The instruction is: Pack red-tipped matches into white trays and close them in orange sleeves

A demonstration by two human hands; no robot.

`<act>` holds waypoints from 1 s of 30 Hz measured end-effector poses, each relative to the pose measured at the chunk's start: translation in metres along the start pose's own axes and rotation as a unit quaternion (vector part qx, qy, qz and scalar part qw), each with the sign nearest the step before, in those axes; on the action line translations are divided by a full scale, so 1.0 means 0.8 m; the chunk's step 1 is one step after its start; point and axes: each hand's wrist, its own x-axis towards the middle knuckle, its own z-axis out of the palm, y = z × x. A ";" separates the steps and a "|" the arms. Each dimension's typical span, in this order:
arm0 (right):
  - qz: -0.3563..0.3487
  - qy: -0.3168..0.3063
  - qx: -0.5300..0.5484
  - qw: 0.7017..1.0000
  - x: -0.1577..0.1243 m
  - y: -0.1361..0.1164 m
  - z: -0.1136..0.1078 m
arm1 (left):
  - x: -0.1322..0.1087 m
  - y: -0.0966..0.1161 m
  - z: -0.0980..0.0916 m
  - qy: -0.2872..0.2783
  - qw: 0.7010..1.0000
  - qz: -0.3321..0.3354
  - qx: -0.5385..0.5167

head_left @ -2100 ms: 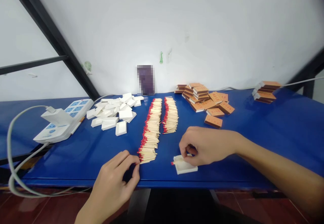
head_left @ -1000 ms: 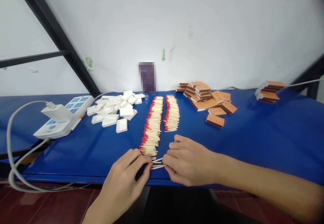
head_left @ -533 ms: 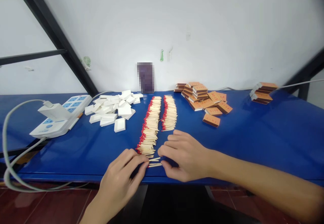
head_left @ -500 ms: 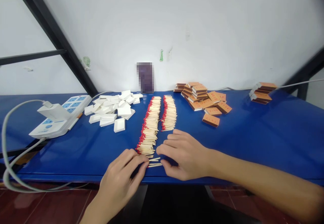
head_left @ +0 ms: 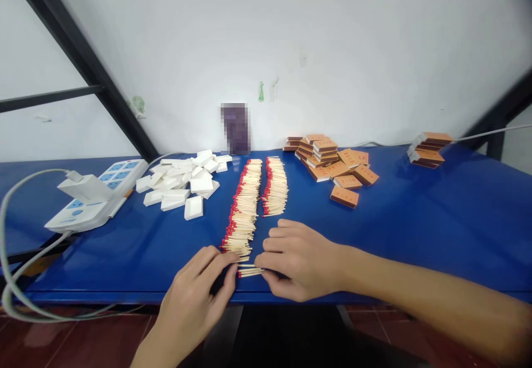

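My right hand (head_left: 297, 260) pinches the plain wooden ends of a few loose matches (head_left: 248, 272) between thumb and forefinger, close to the table's front edge. Their red heads point left, towards my left hand (head_left: 199, 285). Those fingers are curled, with thumb and forefinger tips slightly apart beside the match heads. The forefinger tip reaches the near end of a long row of matches (head_left: 245, 207), heads to the left. A shorter row of matches (head_left: 275, 188) lies to its right, beyond my right hand.
White inner matchbox trays (head_left: 180, 179) are heaped left of the rows. Orange matchboxes (head_left: 332, 160) form a pile at right, with a small matchbox stack (head_left: 430, 149) farther right. A power strip (head_left: 100, 193) with looping cable lies left on the blue table (head_left: 399, 218). A blurred dark rectangle (head_left: 236, 128) leans against the wall.
My left fingers have come off the match heads, which now show. The right thumb and forefinger have closed on the plain ends. The view has shifted slightly.
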 end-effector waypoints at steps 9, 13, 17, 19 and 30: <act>-0.009 -0.028 0.014 0.999 -0.001 0.002 0.000 | -0.001 0.000 0.004 0.024 0.999 0.005 0.020; -0.016 -0.035 0.022 0.999 -0.002 0.002 -0.001 | -0.002 0.000 0.003 0.033 0.999 0.019 0.025; -0.018 -0.046 0.024 0.998 -0.001 0.002 -0.002 | -0.004 -0.001 0.003 0.029 0.999 0.035 0.024; -0.018 -0.048 0.023 0.998 -0.001 0.001 -0.002 | -0.004 -0.001 0.003 0.029 0.999 0.036 0.023; -0.007 -0.036 0.025 0.999 0.000 0.001 -0.001 | -0.002 0.002 0.006 0.059 0.996 0.031 0.060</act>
